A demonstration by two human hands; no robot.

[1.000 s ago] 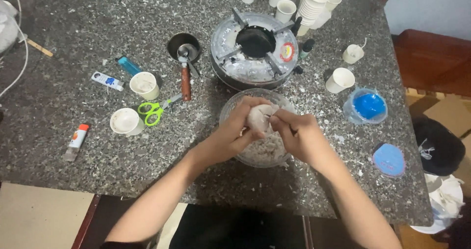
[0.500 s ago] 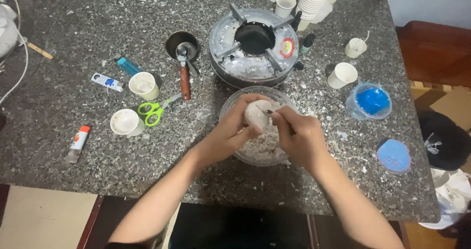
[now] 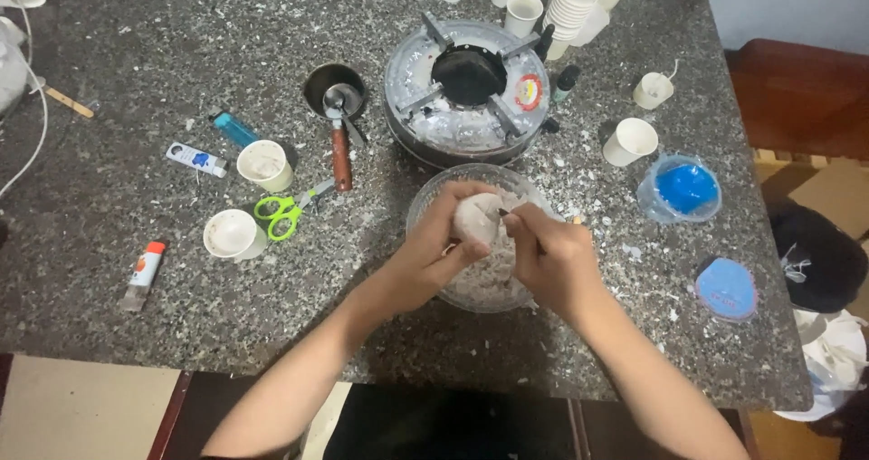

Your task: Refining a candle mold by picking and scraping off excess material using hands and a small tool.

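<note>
Head view: my left hand point(image 3: 425, 256) reaches in from below, fingers curled around a pale lump point(image 3: 477, 219) held over the glass bowl point(image 3: 425, 206) mid-bench point(image 3: 136, 351). My right hand point(image 3: 552, 261), fingers closed on a small stick point(image 3: 503, 214), presses it against the lump.

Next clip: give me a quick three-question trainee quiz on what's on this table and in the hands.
1. True or false: the left hand holds a pale rounded lump over the clear bowl.
2. Which lies nearest the green scissors? A) blue lid B) white cup lying on its side C) stack of cups
3. Fill in: the round burner stands directly ___ the bowl, farther from the person.

Key
1. True
2. B, the white cup
3. Behind
</note>
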